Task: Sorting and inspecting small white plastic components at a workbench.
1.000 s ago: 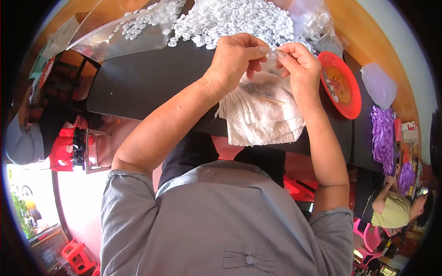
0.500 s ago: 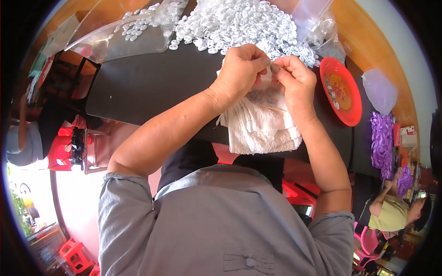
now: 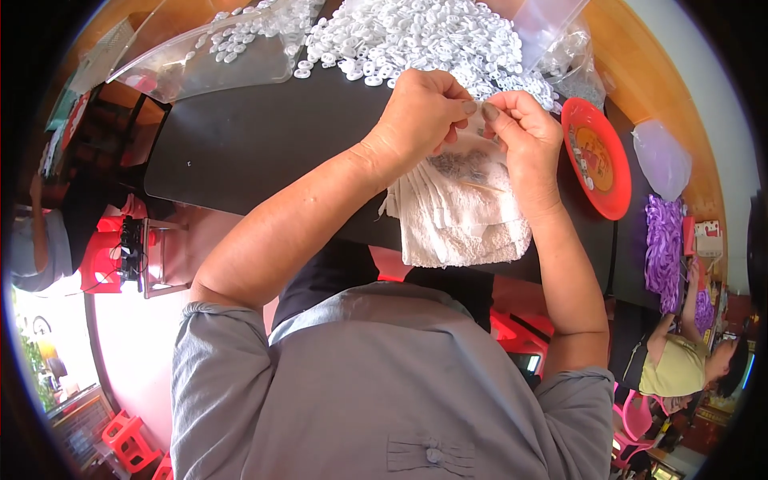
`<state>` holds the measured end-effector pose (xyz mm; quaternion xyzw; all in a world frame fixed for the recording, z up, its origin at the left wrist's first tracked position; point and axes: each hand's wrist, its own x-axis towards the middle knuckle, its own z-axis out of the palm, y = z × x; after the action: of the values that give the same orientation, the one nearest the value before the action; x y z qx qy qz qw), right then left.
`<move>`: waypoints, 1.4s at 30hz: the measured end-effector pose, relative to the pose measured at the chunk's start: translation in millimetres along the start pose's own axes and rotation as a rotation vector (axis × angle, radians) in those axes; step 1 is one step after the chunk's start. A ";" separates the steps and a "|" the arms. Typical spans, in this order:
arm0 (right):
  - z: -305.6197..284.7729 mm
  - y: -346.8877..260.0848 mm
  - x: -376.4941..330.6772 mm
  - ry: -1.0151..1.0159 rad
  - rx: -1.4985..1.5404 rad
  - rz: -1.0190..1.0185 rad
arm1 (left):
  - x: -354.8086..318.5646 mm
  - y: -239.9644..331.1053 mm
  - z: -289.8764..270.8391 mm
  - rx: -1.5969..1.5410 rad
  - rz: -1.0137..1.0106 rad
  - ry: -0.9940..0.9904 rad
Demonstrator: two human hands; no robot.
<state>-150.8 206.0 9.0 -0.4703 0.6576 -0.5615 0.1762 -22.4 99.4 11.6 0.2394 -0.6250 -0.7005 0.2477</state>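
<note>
My left hand (image 3: pixel 422 118) and my right hand (image 3: pixel 528 142) meet above a folded cream towel (image 3: pixel 460 228), thumbs and fingertips pinched close together. Whatever is between the fingertips is too small to make out. Beneath the hands, a patch of small dark grey bits (image 3: pixel 472 166) lies on the towel, partly covered by the fingers. Beyond the hands, a large heap of small white oval pieces with holes (image 3: pixel 424 40) spreads over the black table (image 3: pixel 256 144).
A red oval plate (image 3: pixel 614 196) with a few small pieces stands right of my right hand. Clear plastic (image 3: pixel 232 76) holds more white pieces at the far left. Purple ribbon-like bundles (image 3: pixel 664 256) and a person in a yellow-green shirt (image 3: pixel 676 368) are at the right.
Both hands have shifted slightly to the right, still pinched near each other. The towel appears a little further right. The person at the right has raised an arm.
</note>
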 end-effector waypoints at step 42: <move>-45.6 62.1 130.3 -0.181 -1.157 -0.232 | 4.2 -12.0 6.1 -0.184 -0.092 0.079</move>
<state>-276.1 121.2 5.4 -0.6045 0.7835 -0.0853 -0.1157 -30.1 102.4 0.2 0.2716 -0.5359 -0.7557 0.2607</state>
